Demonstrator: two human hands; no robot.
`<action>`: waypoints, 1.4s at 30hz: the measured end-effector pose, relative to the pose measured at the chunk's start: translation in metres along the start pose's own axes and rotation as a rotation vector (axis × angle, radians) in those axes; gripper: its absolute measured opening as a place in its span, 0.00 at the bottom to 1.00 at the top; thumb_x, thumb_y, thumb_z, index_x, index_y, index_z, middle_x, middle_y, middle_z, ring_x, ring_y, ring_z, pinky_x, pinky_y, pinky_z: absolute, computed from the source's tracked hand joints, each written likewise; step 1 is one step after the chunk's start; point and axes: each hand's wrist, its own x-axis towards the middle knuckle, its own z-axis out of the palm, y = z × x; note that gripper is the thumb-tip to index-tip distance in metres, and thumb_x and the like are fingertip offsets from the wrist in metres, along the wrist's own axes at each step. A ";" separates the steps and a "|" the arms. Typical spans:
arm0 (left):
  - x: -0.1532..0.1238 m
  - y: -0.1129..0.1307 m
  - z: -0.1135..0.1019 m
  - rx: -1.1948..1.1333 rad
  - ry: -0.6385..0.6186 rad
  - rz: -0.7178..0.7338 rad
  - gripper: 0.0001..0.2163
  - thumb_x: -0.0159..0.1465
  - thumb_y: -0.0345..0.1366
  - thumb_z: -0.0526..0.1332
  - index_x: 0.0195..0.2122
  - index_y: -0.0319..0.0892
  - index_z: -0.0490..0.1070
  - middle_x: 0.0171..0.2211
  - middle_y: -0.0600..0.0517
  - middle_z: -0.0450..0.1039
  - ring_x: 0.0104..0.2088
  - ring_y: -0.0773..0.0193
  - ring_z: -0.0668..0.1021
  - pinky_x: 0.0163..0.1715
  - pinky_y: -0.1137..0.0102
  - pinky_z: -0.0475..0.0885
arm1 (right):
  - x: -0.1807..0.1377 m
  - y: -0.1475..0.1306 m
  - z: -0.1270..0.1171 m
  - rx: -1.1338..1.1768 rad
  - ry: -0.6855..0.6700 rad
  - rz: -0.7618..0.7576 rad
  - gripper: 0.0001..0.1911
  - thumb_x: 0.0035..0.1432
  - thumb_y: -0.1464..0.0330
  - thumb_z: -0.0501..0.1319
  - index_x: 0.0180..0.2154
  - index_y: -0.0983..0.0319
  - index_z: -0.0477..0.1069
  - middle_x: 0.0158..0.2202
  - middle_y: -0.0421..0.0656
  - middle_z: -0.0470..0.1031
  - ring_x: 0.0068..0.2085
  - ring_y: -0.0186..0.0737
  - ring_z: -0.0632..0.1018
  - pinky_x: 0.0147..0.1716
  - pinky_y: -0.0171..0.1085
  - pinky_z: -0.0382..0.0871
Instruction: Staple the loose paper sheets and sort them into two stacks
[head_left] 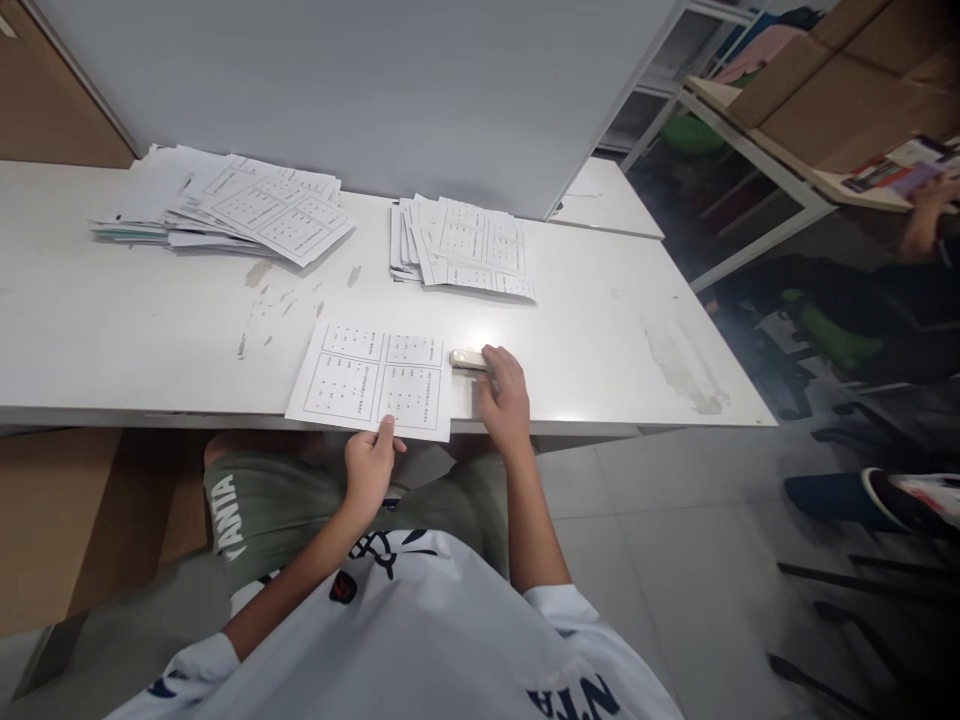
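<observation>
Near the table's front edge, my left hand point(370, 462) pinches the lower edge of a printed sheet of paper point(373, 385), its thumb on top. The sheet carries boxes of small print and overhangs the edge a little. Just to its right lies a small cream-coloured stapler point(469, 360), with one end close to the paper's right side. My right hand point(506, 398) is closed around the other end of the stapler, fingers over it and thumb in front. Whether several sheets are layered in my left hand, I cannot tell.
Two loose stacks of printed sheets, a left stack point(247, 205) and a smaller right stack point(469, 245), lie toward the back of the white table point(592, 340). A grey partition point(360, 90) stands behind them. Another person's hand point(934, 195) is at a table far right.
</observation>
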 end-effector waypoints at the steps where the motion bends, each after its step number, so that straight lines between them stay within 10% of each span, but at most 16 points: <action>1: 0.001 0.000 -0.003 0.010 0.014 0.010 0.23 0.61 0.51 0.59 0.13 0.43 0.70 0.09 0.54 0.58 0.14 0.68 0.63 0.18 0.71 0.57 | 0.000 0.000 0.000 -0.006 0.001 -0.005 0.23 0.65 0.68 0.49 0.60 0.56 0.64 0.59 0.46 0.70 0.64 0.47 0.65 0.63 0.58 0.61; 11: 0.008 0.021 -0.016 0.224 -0.002 0.125 0.24 0.62 0.49 0.57 0.11 0.44 0.68 0.08 0.53 0.59 0.13 0.66 0.65 0.19 0.70 0.57 | -0.001 0.000 0.001 -0.009 0.026 -0.007 0.23 0.64 0.68 0.50 0.59 0.57 0.65 0.59 0.47 0.70 0.64 0.47 0.66 0.63 0.57 0.62; 42: -0.004 0.009 0.006 -0.562 0.089 -0.114 0.23 0.54 0.50 0.69 0.15 0.41 0.61 0.13 0.56 0.61 0.14 0.76 0.60 0.16 0.76 0.53 | 0.001 -0.002 -0.001 -0.010 0.000 0.012 0.22 0.64 0.68 0.50 0.58 0.59 0.66 0.59 0.46 0.70 0.64 0.46 0.65 0.64 0.54 0.61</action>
